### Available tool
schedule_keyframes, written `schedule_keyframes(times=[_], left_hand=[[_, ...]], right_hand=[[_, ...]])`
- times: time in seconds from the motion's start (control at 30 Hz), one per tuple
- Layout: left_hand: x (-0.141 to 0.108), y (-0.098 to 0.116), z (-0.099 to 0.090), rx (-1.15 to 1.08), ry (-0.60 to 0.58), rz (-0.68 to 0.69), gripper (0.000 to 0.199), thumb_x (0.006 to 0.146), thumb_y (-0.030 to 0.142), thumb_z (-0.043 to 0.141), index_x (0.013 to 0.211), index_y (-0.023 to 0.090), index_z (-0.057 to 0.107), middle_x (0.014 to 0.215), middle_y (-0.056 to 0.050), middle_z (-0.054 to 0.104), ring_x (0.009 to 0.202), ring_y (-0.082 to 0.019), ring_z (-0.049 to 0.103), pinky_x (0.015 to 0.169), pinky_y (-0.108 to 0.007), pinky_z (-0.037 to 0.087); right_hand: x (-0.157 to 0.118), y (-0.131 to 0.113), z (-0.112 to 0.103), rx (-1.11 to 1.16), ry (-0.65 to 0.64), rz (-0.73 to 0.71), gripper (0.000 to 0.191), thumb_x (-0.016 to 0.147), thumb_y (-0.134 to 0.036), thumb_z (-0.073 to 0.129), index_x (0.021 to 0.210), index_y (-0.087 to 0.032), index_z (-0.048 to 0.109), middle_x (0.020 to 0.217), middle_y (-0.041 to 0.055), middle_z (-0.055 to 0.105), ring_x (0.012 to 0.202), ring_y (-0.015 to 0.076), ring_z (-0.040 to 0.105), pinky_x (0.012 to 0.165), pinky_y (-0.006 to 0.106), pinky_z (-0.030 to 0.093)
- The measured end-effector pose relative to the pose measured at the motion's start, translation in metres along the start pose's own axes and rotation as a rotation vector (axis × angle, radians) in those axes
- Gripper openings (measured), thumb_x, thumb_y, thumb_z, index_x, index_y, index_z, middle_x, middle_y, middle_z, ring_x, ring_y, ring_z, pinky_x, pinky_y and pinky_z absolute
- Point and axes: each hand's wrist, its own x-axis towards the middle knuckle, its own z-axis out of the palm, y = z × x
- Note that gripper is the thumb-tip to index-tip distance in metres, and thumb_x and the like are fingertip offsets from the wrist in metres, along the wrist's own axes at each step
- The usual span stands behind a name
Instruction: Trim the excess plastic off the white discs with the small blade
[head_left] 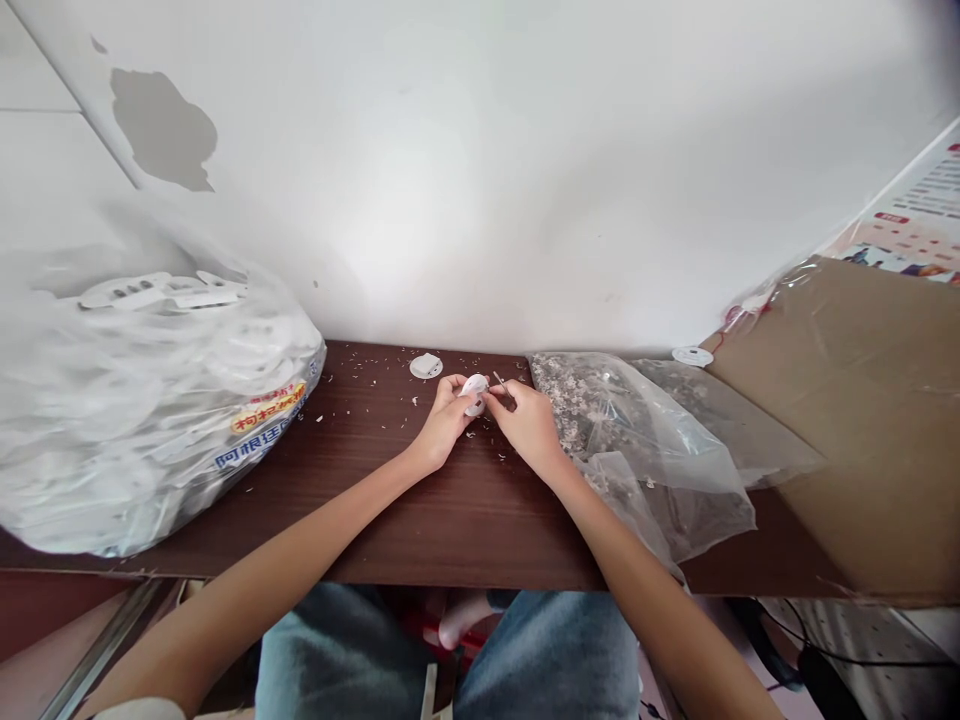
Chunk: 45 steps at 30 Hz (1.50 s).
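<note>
Above the middle of the dark brown table, my left hand (pixel 448 412) is closed around a small round white plastic part (pixel 475 388). My right hand (pixel 523 412) is closed as well, its fingertips right at the part's edge. Between its thumb and forefinger sticks out a thin tool (pixel 498 379), too small to tell its kind. Just beyond my left hand lies another white disc (pixel 426 366) with a raised square piece on it. White scraps are scattered over the wood around both hands.
A big clear bag (pixel 150 400) full of white plastic parts fills the left. On the right are a clear bag (pixel 637 420) of small pale pieces, a white disc (pixel 692 356) and a cardboard box (pixel 877 420). A white wall (pixel 465 180) rises behind the table (pixel 450 530).
</note>
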Motion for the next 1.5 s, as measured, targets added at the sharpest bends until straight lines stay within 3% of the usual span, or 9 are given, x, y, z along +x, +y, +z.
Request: schedule_keyframes(times=[0.23,0.43,1.3,1.5], left_hand=[[-0.001,0.001,-0.001,0.055,0.016,-0.038,0.037,0.087,0.034,0.074,0.111,0.024,0.048,0.139,-0.008,0.064,0.11,-0.015,0.066,0.097,-0.034,0.054],[-0.001,0.001,-0.001,0.038,0.015,-0.067,0.038,0.089,0.035,0.074,0.115,0.024,0.048,0.128,-0.006,0.066,0.108,-0.016,0.066,0.101,-0.037,0.054],[-0.004,-0.001,0.001,0.069,-0.006,-0.048,0.038,0.089,0.032,0.073,0.116,0.024,0.047,0.129,-0.006,0.063,0.114,-0.018,0.063,0.104,-0.04,0.051],[-0.004,0.001,0.002,0.082,0.04,-0.062,0.038,0.089,0.033,0.073,0.116,0.023,0.048,0.127,-0.006,0.063,0.112,-0.018,0.064,0.101,-0.038,0.053]], right_hand=[[0.003,-0.001,-0.004,0.167,-0.006,0.163,0.017,0.085,-0.038,0.077,0.092,-0.023,0.077,0.099,0.0037,0.081,0.093,0.0233,0.074,0.087,0.035,0.053],[0.004,-0.001,-0.003,0.237,-0.022,0.175,0.019,0.083,-0.038,0.078,0.091,-0.021,0.074,0.095,0.0034,0.079,0.088,0.0211,0.071,0.082,0.033,0.052],[0.006,0.007,-0.002,0.224,-0.038,0.225,0.025,0.081,-0.043,0.078,0.09,-0.021,0.07,0.094,0.0033,0.076,0.087,0.0214,0.07,0.083,0.036,0.051],[0.008,0.012,-0.003,0.255,-0.047,0.245,0.031,0.083,-0.049,0.078,0.096,-0.022,0.071,0.097,0.0042,0.075,0.084,0.0204,0.066,0.075,0.033,0.05]])
